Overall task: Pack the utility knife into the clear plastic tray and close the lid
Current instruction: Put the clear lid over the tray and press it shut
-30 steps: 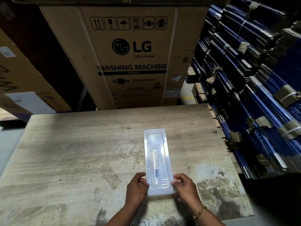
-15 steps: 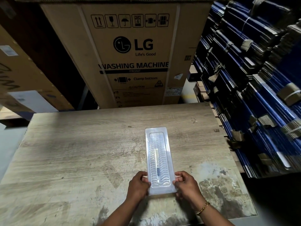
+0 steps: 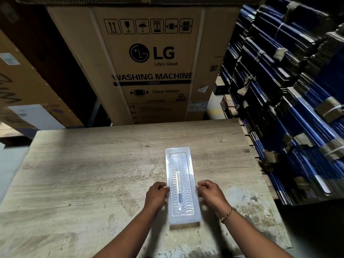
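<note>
The utility knife (image 3: 178, 190) lay inside the closed clear plastic tray (image 3: 181, 185), its long axis running away from the person along the tray's own length on the wooden table (image 3: 93, 174). The left hand (image 3: 156, 195) and the right hand (image 3: 211, 193) pinched the tray's opposite long edges with curled fingers, thumbs on the rim.

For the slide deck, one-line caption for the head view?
Left hand and right hand press the long edges of the closed clear plastic tray, utility knife inside, on the wooden table.
</note>
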A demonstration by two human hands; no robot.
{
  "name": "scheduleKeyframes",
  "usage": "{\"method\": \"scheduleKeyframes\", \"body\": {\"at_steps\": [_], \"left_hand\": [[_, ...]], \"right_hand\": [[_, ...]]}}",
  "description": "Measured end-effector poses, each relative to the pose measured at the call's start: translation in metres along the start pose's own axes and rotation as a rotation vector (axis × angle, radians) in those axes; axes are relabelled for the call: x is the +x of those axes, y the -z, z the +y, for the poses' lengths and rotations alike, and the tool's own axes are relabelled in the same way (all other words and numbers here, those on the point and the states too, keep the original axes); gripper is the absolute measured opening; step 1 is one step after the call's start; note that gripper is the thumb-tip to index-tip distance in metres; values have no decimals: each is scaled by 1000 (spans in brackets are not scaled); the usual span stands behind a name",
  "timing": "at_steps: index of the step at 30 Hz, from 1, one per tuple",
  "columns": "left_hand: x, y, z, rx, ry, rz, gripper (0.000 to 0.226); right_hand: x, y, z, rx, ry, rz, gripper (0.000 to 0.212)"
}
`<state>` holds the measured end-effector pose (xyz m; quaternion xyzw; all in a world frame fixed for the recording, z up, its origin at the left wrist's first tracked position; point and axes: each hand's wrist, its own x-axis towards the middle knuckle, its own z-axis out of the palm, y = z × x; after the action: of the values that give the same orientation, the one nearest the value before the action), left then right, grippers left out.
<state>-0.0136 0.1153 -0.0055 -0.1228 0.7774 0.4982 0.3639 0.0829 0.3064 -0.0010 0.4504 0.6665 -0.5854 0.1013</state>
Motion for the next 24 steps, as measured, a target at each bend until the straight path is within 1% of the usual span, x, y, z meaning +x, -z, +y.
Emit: {"method": "scheduleKeyframes", "body": {"at_steps": [4,5,7,8,11,17,19,21,24], "left_hand": [[11,-1,9,-52,30,31,9],[13,-1,11,-65,37,33,8],[16,-1,13,-75,50,34,8],[17,-1,15,-76,58,35,9],[20,-1,16,-77,77,40,15],[23,-1,20,-43,86,45,11],[26,0,22,-42,85,39,13],[29,1,22,-58,109,20,14],[34,2,19,-97,151,-14,11]], "right_hand": [[15,-3,-10,-19,-34,0,12],[18,-4,-11,-27,-46,1,17],[27,-6,-11,-57,-60,-6,33],[35,-6,-7,-73,-63,-10,35],[48,-6,-1,-95,-66,2,30],[38,-6,-17,-142,-86,30,26],[35,-6,-23,-143,-97,31,25],[34,-5,-26,-140,-109,19,25],[33,-5,-30,-118,-153,-11,25]]}}
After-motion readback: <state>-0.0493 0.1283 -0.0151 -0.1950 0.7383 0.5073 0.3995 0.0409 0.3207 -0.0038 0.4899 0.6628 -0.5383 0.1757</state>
